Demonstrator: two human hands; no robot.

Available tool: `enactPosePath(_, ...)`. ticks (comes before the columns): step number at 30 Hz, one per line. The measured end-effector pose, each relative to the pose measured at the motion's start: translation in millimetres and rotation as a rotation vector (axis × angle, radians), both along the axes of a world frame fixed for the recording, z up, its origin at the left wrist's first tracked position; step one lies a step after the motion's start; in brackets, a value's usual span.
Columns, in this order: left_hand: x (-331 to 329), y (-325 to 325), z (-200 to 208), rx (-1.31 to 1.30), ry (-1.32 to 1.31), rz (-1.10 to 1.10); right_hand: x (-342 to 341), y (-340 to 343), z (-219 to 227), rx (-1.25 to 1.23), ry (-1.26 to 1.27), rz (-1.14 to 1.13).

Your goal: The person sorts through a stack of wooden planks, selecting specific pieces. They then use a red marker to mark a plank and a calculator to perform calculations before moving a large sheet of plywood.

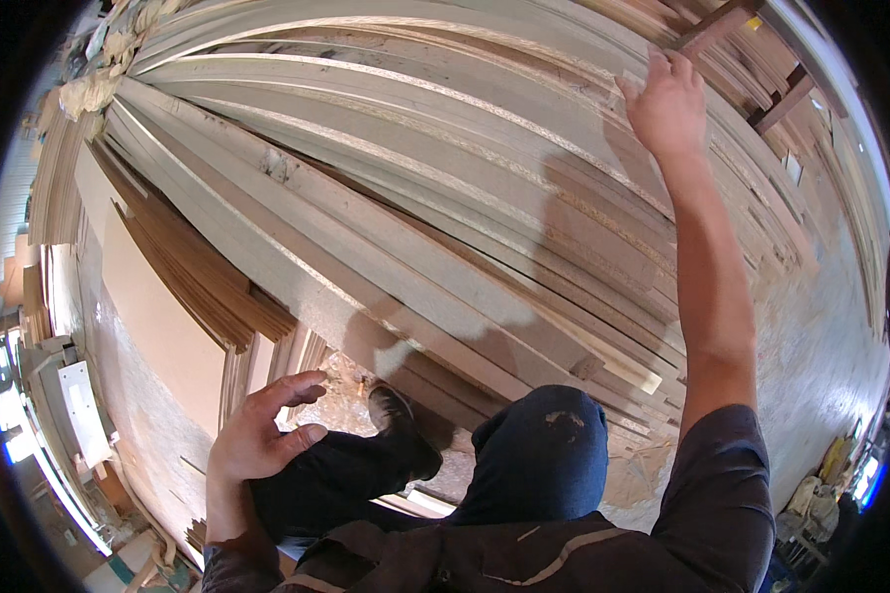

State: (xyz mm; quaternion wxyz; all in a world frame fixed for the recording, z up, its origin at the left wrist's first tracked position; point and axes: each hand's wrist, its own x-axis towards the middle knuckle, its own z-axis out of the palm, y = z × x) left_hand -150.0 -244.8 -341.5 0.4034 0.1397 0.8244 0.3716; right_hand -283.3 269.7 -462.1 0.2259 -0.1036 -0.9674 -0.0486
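Head view: boards (396, 212) point lengthwise from ten o'clock to four; left hand (262, 430) at eight, fingers wide; right hand (667, 109) near two, its grip I cannot tell.

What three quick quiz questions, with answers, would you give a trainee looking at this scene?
1. Multiple choice: which hand is stretched out over the long boards?
A) the left
B) the right
C) both

2. True or false: the left hand is gripping a board.

3. Fill in the blank: the knee near the lower middle is covered in dark ____ cloth.

Key:
1. B, the right hand.
2. False; it is empty, with thumb and fingers apart.
3. Blue.
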Motion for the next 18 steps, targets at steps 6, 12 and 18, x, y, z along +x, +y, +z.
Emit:
enactPosePath(6,-2,-5,-1,0.019,0.02,-0.01,106,-41,-99,-0.358,-0.687,0.159)
enactPosePath(12,-3,-2,-3,-0.028,-0.003,-0.043,130,-44,-101,-0.207,-0.613,0.132)
enactPosePath(18,-1,0,-1,-0.049,-0.006,-0.054,64,6,3,-0.071,-0.444,0.19)
